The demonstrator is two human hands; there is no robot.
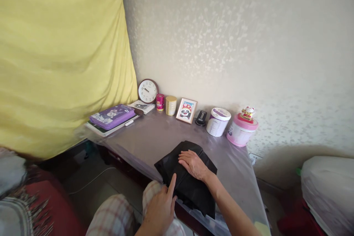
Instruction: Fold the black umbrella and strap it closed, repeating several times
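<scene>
1. while your right hand lies open and flat, palm down, on the upper part of the black cloth, your left hand is at its near left edge, index finger straight out over the fabric.
2. you can't be sure whether the left thumb and curled fingers pinch the edge; the view hides their undersides.
3. the cloth is on the near side of the covered table, in front of you, its lower end reaching past the table's front edge, close to your checked trousers.
4. it looks light, thin and soft, with creased panels and a jagged lower border, so expect it to bend and unfold rather than hold a shape.
5. its faint sheen, and the shiny table cover, suggest it may slide; the overhanging end could drag it down.
6. it seems unlikely to break, though thin fabric might snag; whether anything stiff lies inside can't be told.
7. a good hold would be several layers together at the left edge, the flat right palm steadying the middle.
8. beyond it, well apart, stand a picture frame and a white tub.
</scene>
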